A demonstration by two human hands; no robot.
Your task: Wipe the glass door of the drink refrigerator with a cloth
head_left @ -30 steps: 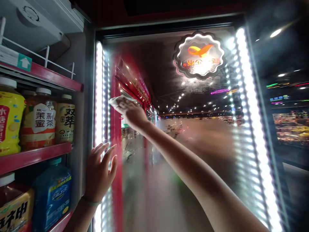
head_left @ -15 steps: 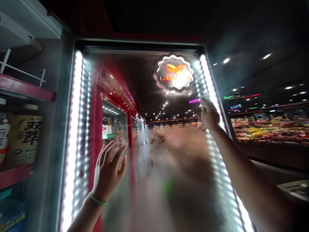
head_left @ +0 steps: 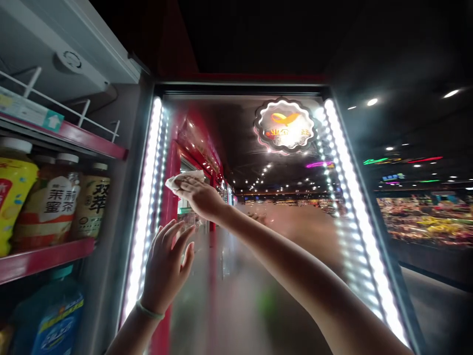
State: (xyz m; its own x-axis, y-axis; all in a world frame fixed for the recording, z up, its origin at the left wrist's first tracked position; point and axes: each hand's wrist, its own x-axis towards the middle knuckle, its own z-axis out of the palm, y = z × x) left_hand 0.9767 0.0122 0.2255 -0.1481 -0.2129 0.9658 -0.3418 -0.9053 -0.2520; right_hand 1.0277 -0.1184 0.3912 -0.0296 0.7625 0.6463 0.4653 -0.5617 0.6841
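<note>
In front of me stands a glass door point(head_left: 244, 296), fogged over its lower part and lined with bright LED strips along both sides. Flat on its upper left area, my right hand point(head_left: 201, 197) presses a white cloth point(head_left: 185, 178), perhaps a tissue, against the pane. My left hand point(head_left: 168, 264) is raised lower down, fingers spread and slightly bent, with a pale green band at the wrist. It holds nothing; whether its fingertips touch the glass I cannot tell. A scalloped lit sign point(head_left: 284, 125) hangs at the door's upper right.
At left, cooler shelves with a red edge point(head_left: 48, 257) hold several drink bottles point(head_left: 61, 199) and a large blue bottle point(head_left: 59, 315) below. A red cabinet point(head_left: 172, 276) shows through the glass. Produce displays point(head_left: 424, 217) lie beyond at right.
My right hand has swept the white cloth from the door's right side to its upper left. The view has turned left, showing more shelf. My left hand keeps its pose.
</note>
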